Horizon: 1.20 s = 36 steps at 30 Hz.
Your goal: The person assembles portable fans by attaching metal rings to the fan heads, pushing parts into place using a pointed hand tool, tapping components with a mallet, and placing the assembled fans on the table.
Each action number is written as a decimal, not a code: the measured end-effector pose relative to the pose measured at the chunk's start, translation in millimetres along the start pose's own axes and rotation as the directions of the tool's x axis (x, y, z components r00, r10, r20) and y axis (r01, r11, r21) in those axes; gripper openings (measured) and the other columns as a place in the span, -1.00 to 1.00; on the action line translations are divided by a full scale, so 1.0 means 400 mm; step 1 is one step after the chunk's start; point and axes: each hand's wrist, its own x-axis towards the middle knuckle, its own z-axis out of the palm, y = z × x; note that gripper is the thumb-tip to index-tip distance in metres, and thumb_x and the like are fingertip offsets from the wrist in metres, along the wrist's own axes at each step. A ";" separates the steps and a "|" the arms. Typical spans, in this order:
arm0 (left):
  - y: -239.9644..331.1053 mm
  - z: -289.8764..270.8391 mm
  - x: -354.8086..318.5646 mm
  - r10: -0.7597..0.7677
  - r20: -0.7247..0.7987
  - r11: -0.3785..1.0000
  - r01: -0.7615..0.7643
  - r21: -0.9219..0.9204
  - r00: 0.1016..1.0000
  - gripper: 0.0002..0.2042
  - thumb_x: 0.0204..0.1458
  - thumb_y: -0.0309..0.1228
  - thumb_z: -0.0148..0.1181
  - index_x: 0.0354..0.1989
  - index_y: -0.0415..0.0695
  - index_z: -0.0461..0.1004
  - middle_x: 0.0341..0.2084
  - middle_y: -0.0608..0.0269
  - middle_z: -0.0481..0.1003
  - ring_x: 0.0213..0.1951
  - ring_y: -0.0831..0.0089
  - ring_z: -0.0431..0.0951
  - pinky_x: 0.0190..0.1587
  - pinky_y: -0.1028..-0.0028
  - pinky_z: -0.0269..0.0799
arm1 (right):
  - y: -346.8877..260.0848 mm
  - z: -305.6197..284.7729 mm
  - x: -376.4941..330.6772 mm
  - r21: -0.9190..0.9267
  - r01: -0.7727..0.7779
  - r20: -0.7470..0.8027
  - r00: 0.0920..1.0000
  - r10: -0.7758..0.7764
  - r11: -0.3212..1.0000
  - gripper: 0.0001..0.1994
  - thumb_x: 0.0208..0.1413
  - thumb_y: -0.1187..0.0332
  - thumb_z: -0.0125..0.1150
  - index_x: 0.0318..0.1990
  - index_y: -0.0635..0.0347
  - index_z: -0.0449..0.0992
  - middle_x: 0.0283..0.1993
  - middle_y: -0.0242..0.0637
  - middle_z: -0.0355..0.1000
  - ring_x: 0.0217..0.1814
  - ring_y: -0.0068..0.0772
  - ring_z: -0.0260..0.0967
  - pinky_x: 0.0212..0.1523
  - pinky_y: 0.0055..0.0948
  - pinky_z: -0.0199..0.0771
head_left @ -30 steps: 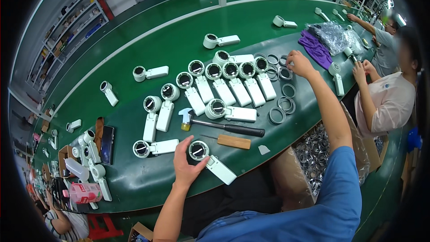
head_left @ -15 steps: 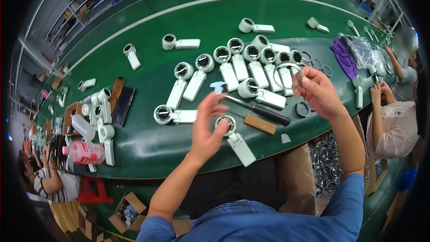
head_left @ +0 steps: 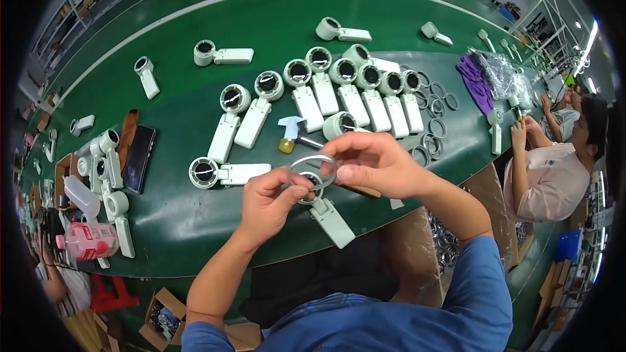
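Note:
Between my hands, above the near part of the table, is a thin grey ring. My left hand pinches its left side with thumb and fingers. My right hand grips the right side. Just beneath lies a white handheld fan body, its round head partly hidden by the ring and fingers. A hammer with a pale blue and brass-coloured head lies beyond the hands, its handle mostly covered by my right hand. Another white fan body is partly hidden behind that hand.
Several white fan bodies stand grouped beyond my hands. Loose grey rings lie right of them. A carton of rings is below the table's edge. A pink bottle and phone are left; a co-worker sits right.
My right hand has brought the ring left and nearer to me. My left hand, open before, now grips the ring too. The view has shifted to the right.

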 end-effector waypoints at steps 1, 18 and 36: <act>-0.003 -0.013 -0.001 -0.058 0.004 0.995 0.058 0.081 0.998 -0.78 0.06 -0.45 0.41 -0.18 -0.28 0.58 -0.18 0.16 0.61 -0.11 0.42 0.60 -0.05 0.38 0.52 | -0.005 0.007 -0.001 -0.202 0.044 -0.043 0.998 -0.053 0.978 -0.78 0.25 0.44 0.27 0.00 0.32 0.55 -0.19 -0.26 0.57 -0.21 -0.54 0.49 -0.12 -0.48 0.53; -0.111 -0.070 -0.005 0.026 0.281 0.823 -0.180 0.539 0.959 0.07 -0.10 -0.23 0.53 0.50 -0.18 -0.13 0.43 -0.03 0.14 0.42 -0.04 0.16 0.42 0.14 0.14 | 0.195 0.072 -0.070 -0.260 -0.197 -0.322 0.940 0.108 0.945 -0.78 0.25 0.46 0.27 0.00 0.37 0.60 -0.27 -0.25 0.63 -0.23 -0.56 0.56 -0.22 -0.56 0.55; -0.104 -0.068 -0.002 -0.053 0.241 0.844 -0.085 0.529 0.969 0.04 -0.02 -0.38 0.47 0.51 -0.11 -0.24 0.38 0.01 0.25 0.36 0.00 0.30 0.40 0.14 0.16 | 0.189 0.074 -0.036 -0.460 -0.098 -0.267 0.963 -0.032 0.883 -0.79 0.22 0.45 0.30 -0.03 0.31 0.62 -0.36 -0.23 0.60 -0.36 -0.50 0.54 -0.32 -0.51 0.51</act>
